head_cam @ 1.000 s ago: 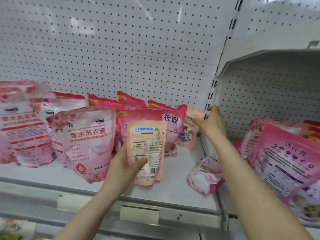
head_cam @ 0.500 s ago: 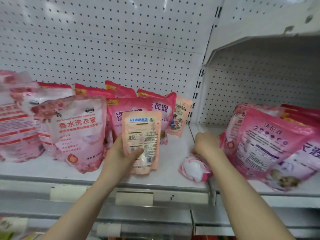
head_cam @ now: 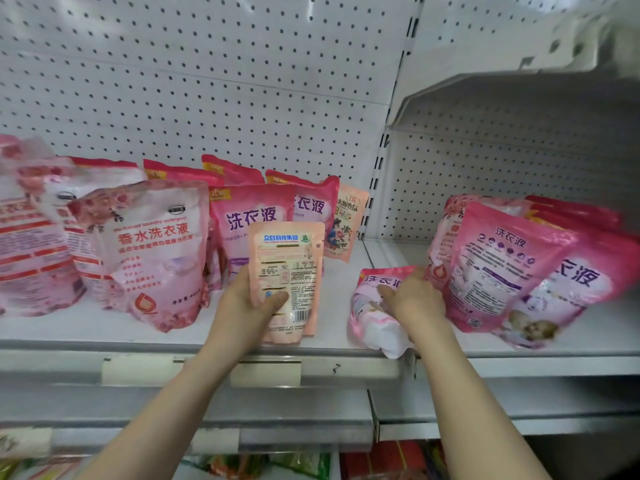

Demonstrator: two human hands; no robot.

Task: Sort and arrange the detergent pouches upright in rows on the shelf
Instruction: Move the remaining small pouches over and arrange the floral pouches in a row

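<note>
My left hand (head_cam: pixel 251 304) grips a small peach pouch (head_cam: pixel 289 268) upright near the front of the white shelf (head_cam: pixel 86 327), its back label facing me. My right hand (head_cam: pixel 414 299) holds a pink-and-white pouch (head_cam: pixel 372 317) that lies on its side at the shelf's front edge. Another small peach pouch (head_cam: pixel 348 226) leans at the back by the upright post. Pink pouches (head_cam: pixel 252 220) stand in rows behind my left hand, and clear rose-printed pouches (head_cam: pixel 152 247) stand further left.
On the right-hand shelf section, large pink pouches (head_cam: pixel 498 268) lean against one another. A perforated back wall (head_cam: pixel 207 81) rises behind, and an upper shelf (head_cam: pixel 502 91) overhangs the right section. Price-tag holders (head_cam: pixel 266 374) line the shelf's front rail.
My right hand left the back post, dropped to the lying pink-and-white pouch and took hold of it. The left hand kept the peach pouch upright in place.
</note>
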